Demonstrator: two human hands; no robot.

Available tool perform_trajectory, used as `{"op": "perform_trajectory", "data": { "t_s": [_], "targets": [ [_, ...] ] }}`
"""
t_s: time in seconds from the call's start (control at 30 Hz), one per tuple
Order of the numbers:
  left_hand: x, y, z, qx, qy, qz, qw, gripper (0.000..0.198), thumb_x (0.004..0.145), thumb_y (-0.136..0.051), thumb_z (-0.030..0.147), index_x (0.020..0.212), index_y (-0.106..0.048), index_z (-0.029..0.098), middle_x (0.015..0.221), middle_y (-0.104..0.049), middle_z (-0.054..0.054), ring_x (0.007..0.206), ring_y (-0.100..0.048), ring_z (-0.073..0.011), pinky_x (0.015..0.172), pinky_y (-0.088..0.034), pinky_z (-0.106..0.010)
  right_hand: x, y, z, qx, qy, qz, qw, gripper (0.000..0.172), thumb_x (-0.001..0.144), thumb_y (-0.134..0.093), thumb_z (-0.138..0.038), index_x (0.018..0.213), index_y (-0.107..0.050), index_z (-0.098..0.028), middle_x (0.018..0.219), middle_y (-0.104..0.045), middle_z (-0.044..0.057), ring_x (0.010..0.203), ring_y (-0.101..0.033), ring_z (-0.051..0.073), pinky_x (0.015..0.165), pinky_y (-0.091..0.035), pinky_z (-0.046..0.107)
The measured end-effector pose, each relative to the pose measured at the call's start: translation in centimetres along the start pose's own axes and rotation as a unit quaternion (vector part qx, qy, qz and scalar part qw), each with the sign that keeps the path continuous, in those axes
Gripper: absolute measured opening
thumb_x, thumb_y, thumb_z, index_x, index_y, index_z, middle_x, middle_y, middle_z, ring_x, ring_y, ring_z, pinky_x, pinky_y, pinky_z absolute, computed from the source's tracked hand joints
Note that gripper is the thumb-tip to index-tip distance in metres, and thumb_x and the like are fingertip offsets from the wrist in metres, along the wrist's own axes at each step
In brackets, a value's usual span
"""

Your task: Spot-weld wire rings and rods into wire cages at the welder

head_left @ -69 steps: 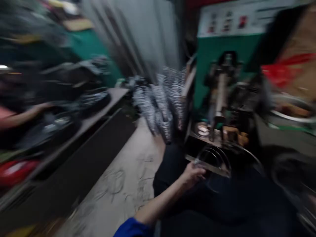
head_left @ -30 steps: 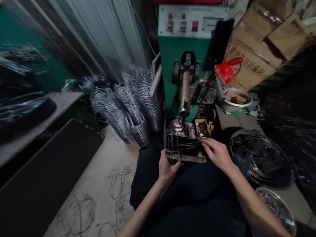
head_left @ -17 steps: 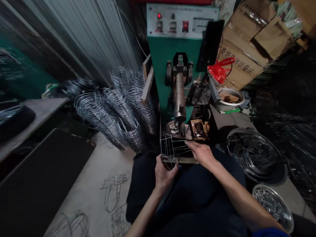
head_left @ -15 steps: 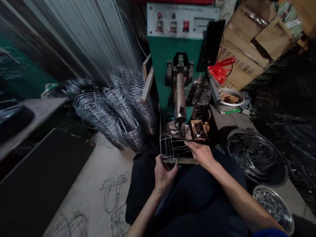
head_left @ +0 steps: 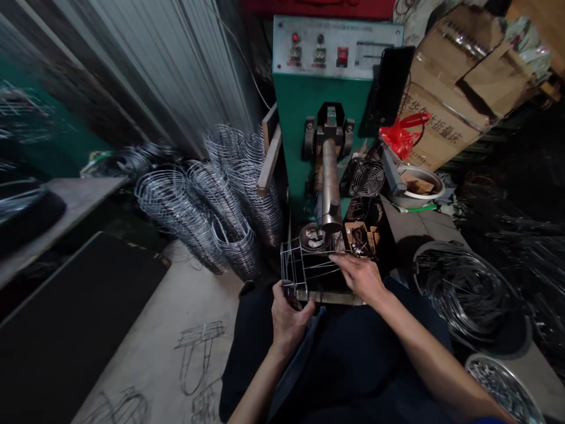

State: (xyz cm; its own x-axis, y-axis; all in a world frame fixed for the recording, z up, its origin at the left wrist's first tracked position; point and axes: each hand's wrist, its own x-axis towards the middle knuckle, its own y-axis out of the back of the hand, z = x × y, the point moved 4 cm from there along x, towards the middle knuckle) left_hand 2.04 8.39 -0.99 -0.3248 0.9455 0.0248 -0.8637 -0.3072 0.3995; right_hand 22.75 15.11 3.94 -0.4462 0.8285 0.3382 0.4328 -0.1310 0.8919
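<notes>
Both hands are on a wire frame [head_left: 292,259] held above my lap, just below the metal arm [head_left: 330,182] of a green machine [head_left: 296,94]. The fingers and thumb of my left hand [head_left: 289,315] close round the lower corner of the frame. My right hand [head_left: 359,275] pinches the long wires at their right end, with its fingers pressed together. The grid-like part of the frame stands on the left and its wires run right. The machine's lower tip hangs behind the wires, and whether they touch it cannot be told.
Stacks of wire baskets [head_left: 176,200] stand on the left. On the right are a tub of wire rings [head_left: 463,288], a bowl of small metal parts [head_left: 501,383] and a white basin [head_left: 419,188]. Loose wire frames [head_left: 200,347] lie on the floor.
The view has shifted, so the machine appears lower and further right. The wire frame has moved slightly left relative to the machine and tilted a little, still in both hands.
</notes>
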Motion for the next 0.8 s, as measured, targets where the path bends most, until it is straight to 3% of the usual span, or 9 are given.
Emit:
{"op": "perform_trajectory", "data": {
  "t_s": [0.23, 0.5, 0.67, 0.8],
  "targets": [
    [1.2, 0.2, -0.4, -0.007, 0.000, 0.002, 1.000, 0.057, 0.068, -0.075, 0.048, 0.108, -0.045, 0.021, 0.085, -0.061, -0.001, 0.061, -0.058, -0.0147, 0.059, -0.051, -0.029, 1.2, 0.0, 0.1, 0.014, 0.030, 0.026, 0.999, 0.037, 0.094, -0.050, -0.009, 0.123, -0.067, -0.024, 0.112, -0.071, 0.004, 0.093, -0.070, 0.019, 0.079, -0.055, 0.025],
    [2.0, -0.1, -0.6, 0.000, -0.013, 0.024, 1.000, 0.056, 0.069, -0.075, 0.046, 0.108, -0.044, 0.021, 0.086, -0.060, -0.001, 0.058, -0.057, -0.0136, 0.057, -0.050, -0.028, 2.2, -0.5, 0.1, 0.025, 0.035, 0.070, 0.997, 0.034, 0.095, -0.052, -0.010, 0.120, -0.067, -0.027, 0.116, -0.069, 0.001, 0.092, -0.070, 0.018, 0.077, -0.055, 0.025],
    [2.0, -0.2, -0.8, 0.002, -0.010, 0.021, 1.000, 0.058, 0.068, -0.076, 0.045, 0.110, -0.043, 0.021, 0.089, -0.061, -0.001, 0.055, -0.056, -0.0123, 0.055, -0.049, -0.027, 1.8, -0.1, 0.4, 0.027, -0.010, 0.118, 0.993, 0.019, 0.102, -0.052, -0.025, 0.109, -0.069, -0.022, 0.106, -0.071, 0.004, 0.089, -0.069, 0.017, 0.078, -0.052, 0.023],
    [2.9, 0.1, -0.6, 0.007, -0.009, 0.004, 1.000, 0.059, 0.068, -0.077, 0.046, 0.110, -0.044, 0.022, 0.094, -0.062, -0.002, 0.062, -0.058, -0.0131, 0.060, -0.051, -0.027, 1.9, 0.4, 1.0, 0.013, -0.047, 0.129, 0.990, 0.022, 0.103, -0.049, -0.029, 0.098, -0.069, -0.021, 0.098, -0.070, 0.004, 0.084, -0.067, 0.017, 0.067, -0.049, 0.021]
  ]
}}
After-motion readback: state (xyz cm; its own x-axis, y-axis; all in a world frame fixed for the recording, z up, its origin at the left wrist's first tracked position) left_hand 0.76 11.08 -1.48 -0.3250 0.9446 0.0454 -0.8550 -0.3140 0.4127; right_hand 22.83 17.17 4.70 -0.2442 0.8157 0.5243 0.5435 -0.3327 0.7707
